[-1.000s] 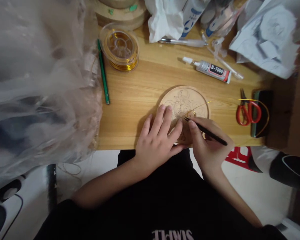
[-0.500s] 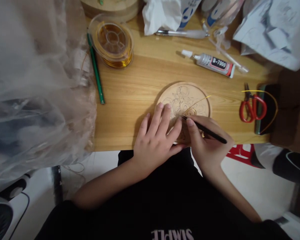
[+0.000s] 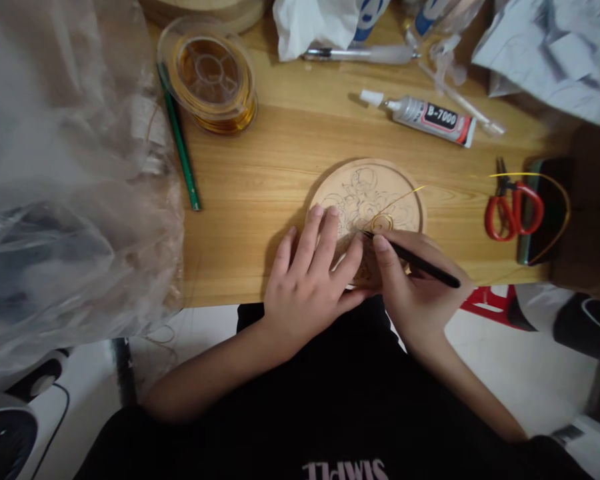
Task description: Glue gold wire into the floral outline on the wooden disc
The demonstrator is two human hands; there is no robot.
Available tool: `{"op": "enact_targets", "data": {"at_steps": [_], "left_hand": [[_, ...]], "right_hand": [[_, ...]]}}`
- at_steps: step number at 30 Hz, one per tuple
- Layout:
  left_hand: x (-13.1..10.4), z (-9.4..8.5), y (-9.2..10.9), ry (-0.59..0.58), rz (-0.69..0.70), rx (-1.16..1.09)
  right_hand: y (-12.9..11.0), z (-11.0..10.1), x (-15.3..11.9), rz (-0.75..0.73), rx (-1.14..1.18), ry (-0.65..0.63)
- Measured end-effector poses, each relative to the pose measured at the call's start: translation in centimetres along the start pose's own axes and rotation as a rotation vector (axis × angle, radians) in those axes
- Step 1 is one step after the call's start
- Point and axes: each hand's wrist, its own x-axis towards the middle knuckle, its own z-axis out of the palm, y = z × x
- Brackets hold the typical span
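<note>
A round wooden plaque [image 3: 330, 181] with a raised rim and a line drawing on it lies near the table's front edge. My left hand [image 3: 305, 283] rests over its left part, fingers spread, the index fingertip close to the tool's tip. In my right hand [image 3: 410, 290] is a pair of slim black tweezers [image 3: 430, 268], gripped like a pen, its point down at the drawing. A thin gold wire [image 3: 403, 201], curled into a loop, lies on the plaque by the tip; its free end sticks out toward the upper right. My palms hide the plaque's lower part.
A spool of gold wire [image 3: 215, 80] and a green pencil [image 3: 180, 143] lie at the left beside a large plastic bag [image 3: 80, 167]. Behind the plaque is a glue tube [image 3: 433, 119]. Red-handled pliers [image 3: 513, 207] lie right, near a dark phone [image 3: 545, 213]. A pen [image 3: 360, 55] lies at the back.
The camera view has shifted slightly, so the table items sit a little differently in the picture. Both hands, the tweezers and the wire look almost unmoved on the plaque.
</note>
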Motion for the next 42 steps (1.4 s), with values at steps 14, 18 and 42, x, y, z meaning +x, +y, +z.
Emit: {"op": "enact_targets", "data": {"at_steps": [14, 18, 42], "left_hand": [[0.1, 0.1, 0.0, 0.020, 0.007, 0.041], [0.2, 0.0, 0.1, 0.016, 0.007, 0.056], [0.2, 0.1, 0.1, 0.012, -0.003, 0.045]], "right_hand": [[0.6, -0.5, 0.5, -0.087, -0.005, -0.055], [1.0, -0.7, 0.6, -0.072, 0.032, -0.075], [1.4, -1.4, 2.0, -0.150, 0.020, -0.194]]}}
